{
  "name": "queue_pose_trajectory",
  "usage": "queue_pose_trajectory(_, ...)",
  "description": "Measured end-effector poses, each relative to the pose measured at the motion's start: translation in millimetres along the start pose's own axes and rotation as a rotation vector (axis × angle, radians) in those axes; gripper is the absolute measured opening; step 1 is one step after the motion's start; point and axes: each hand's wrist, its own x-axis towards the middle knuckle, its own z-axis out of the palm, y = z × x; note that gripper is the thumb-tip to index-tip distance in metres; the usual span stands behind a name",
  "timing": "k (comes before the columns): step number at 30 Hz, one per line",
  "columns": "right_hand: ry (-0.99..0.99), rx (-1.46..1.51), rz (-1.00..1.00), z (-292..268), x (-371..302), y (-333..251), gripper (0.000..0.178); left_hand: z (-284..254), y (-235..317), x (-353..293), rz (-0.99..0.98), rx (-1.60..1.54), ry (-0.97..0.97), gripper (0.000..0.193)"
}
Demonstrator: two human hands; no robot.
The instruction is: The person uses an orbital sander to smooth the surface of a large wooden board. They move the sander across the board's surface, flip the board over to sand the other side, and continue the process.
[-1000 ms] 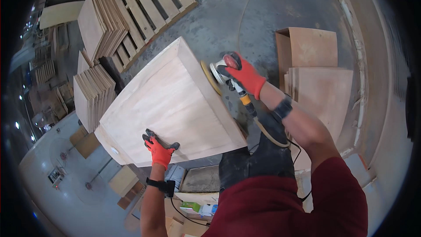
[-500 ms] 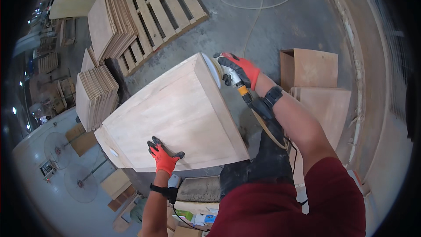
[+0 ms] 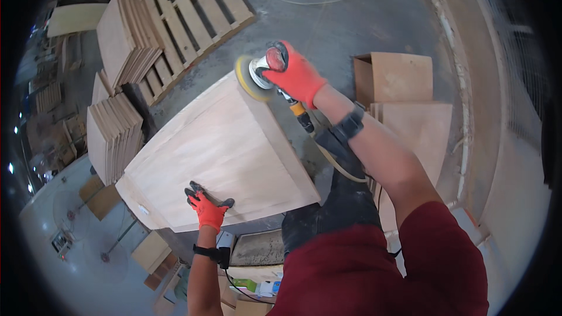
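Observation:
In front of me lies a large pale wooden panel (image 3: 216, 146) with a raised border strip along its right edge. My right hand (image 3: 295, 73), in a red and black glove, is wrapped round an air-powered orbital sander (image 3: 260, 73). The sander's round yellow-rimmed pad is tilted against the panel's far right corner, and its hose trails back past my forearm. My left hand (image 3: 209, 206), in a matching glove, rests on the near left part of the panel, fingers spread and nothing in them.
A slatted wooden pallet (image 3: 193, 17) lies beyond the panel, with stacks of wooden panels (image 3: 117, 134) at the left. To the right stand an open wooden box (image 3: 401, 76) and leaning boards (image 3: 415, 146). Fans (image 3: 105, 256) are at lower left; a hose (image 3: 322, 1) loops across the floor.
My right hand has swung the sander from the panel's right side up and left onto the far corner, turning the pad over. My left hand stays on the panel; the whole view has shifted slightly.

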Motion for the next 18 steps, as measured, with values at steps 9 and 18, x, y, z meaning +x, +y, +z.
queue_pose_trajectory(9, -0.136, 0.243, 0.245, -3.2, -107.1, 59.2, 0.060, -12.4, -20.6, 13.9, 0.232, -0.017, 0.082, 0.110)
queue_pose_trajectory(18, -0.004, 0.372, 0.357, -8.5, -320.0, 95.3, 0.061, -129.1, -95.5, 267.5, 0.826, 0.018, 0.460, 0.100)
